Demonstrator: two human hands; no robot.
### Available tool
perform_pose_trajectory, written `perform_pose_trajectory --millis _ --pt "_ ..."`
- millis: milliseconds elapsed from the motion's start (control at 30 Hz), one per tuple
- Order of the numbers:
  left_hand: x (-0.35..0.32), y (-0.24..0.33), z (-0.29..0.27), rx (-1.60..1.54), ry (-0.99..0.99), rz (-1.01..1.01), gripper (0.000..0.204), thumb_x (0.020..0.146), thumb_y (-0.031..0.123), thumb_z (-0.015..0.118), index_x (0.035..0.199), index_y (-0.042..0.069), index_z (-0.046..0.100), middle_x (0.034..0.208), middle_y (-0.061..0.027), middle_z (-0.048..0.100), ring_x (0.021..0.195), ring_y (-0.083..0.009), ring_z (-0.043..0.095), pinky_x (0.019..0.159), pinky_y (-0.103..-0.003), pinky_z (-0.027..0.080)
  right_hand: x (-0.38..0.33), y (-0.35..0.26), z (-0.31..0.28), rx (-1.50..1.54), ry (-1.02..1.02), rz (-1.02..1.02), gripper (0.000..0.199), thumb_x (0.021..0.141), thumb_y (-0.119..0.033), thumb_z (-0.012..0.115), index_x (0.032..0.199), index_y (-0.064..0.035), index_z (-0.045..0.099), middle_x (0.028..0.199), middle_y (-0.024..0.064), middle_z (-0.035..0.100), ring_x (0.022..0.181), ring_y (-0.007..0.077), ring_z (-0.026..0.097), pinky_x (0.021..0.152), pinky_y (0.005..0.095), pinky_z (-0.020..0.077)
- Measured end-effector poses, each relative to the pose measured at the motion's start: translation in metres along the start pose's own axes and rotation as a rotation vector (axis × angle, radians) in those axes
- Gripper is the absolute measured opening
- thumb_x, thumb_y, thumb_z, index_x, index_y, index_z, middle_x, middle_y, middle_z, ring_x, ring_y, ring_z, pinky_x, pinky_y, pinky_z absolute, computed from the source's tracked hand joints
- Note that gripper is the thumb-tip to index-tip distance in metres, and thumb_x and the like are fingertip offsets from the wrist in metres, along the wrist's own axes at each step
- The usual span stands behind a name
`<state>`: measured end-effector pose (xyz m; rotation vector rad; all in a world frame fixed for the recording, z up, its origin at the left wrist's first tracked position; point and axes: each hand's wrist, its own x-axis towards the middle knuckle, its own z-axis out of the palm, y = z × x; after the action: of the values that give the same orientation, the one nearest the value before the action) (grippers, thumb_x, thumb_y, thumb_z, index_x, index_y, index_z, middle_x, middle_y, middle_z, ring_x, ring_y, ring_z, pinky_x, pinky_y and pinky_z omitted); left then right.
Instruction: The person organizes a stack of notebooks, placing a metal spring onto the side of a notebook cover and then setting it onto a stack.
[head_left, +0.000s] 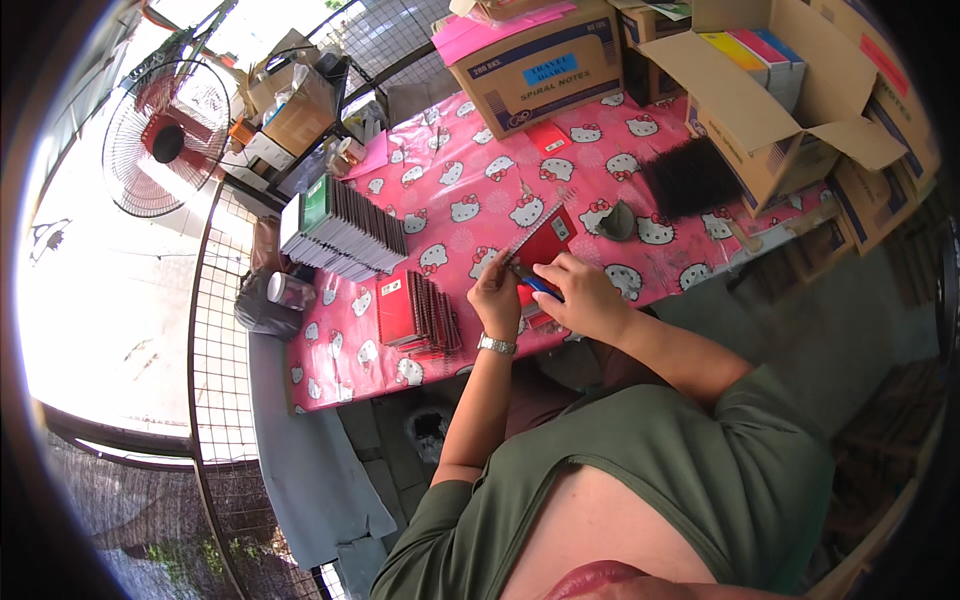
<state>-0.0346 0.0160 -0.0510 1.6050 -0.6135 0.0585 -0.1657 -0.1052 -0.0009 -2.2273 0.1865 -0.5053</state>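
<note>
A small red spiral notebook (545, 240) lies on the pink patterned tablecloth (470, 170), in front of me. My left hand (495, 295), with a metal watch on the wrist, grips the notebook's near edge by its wire spine. My right hand (580, 292) holds a blue-handled tool (538, 285) against the notebook's lower edge. To the left stands a short row of red notebooks (415, 312) on edge. Further left is a long row of green and dark notebooks (340, 230).
Open cardboard boxes (770, 90) with coloured stock and a closed box (535, 65) stand at the table's far side. A black bundle of wire spines (690, 178) and a small grey cone (617, 222) lie nearby. A standing fan (165, 140) is far left, beside a wire mesh panel (215, 330).
</note>
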Motion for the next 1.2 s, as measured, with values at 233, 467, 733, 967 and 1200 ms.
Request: perform_pose_trajectory --millis 233,467,733,967,1200 --pt "0.01 0.026 -0.029 0.296 0.03 0.182 0.025 0.086 -0.006 0.067 0.11 0.001 0.072 0.088 -0.0044 0.073 0.074 -0.0062 0.064 0.065 -0.023 0.051 -0.005 0.015 0.008 0.711 -0.15 0.243 0.048 0.087 -0.028 0.072 0.123 0.0012 0.06 0.108 0.0154 0.066 0.102 0.0231 0.064 0.087 0.0332 0.0491" --pt "0.104 0.131 -0.142 0.851 -0.24 0.322 0.015 0.075 0.001 0.056 0.083 0.006 0.068 0.081 -0.0121 0.066 0.08 -0.0326 0.062 0.073 -0.043 0.049 -0.058 0.158 -0.026 -0.265 0.058 0.193 0.056 0.073 -0.02 0.076 0.124 -0.0059 0.059 0.114 0.0162 0.06 0.11 0.0368 0.057 0.096 0.0439 0.0462" --pt "0.148 -0.025 -0.198 1.109 -0.522 -0.051 0.032 0.079 0.002 0.057 0.109 0.007 0.067 0.094 -0.0175 0.07 0.089 -0.033 0.066 0.08 -0.038 0.051 0.036 0.213 -0.059 -0.461 0.264 0.231 0.038 0.08 -0.02 0.07 0.114 -0.0061 0.061 0.112 0.0157 0.058 0.107 0.036 0.058 0.092 0.0458 0.0485" --pt "0.094 0.016 -0.152 1.234 -0.331 0.104 0.026 0.082 0.009 0.062 0.107 0.012 0.068 0.112 -0.014 0.067 0.108 -0.0342 0.058 0.095 -0.044 0.046 0.067 0.259 -0.07 -0.883 0.184 0.464 0.02 0.088 -0.019 0.063 0.102 -0.0054 0.064 0.109 0.014 0.062 0.109 0.0303 0.06 0.083 0.042 0.0563" --pt "-0.009 0.031 -0.006 0.794 -0.651 0.591 0.032 0.078 0.018 0.074 0.108 0.009 0.065 0.107 -0.0072 0.064 0.099 -0.0289 0.06 0.085 -0.04 0.051 0.083 0.244 -0.079 -0.784 0.348 0.546 0.018 0.088 -0.008 0.054 0.103 -0.0033 0.062 0.109 0.018 0.062 0.101 0.0359 0.064 0.086 0.0457 0.055"
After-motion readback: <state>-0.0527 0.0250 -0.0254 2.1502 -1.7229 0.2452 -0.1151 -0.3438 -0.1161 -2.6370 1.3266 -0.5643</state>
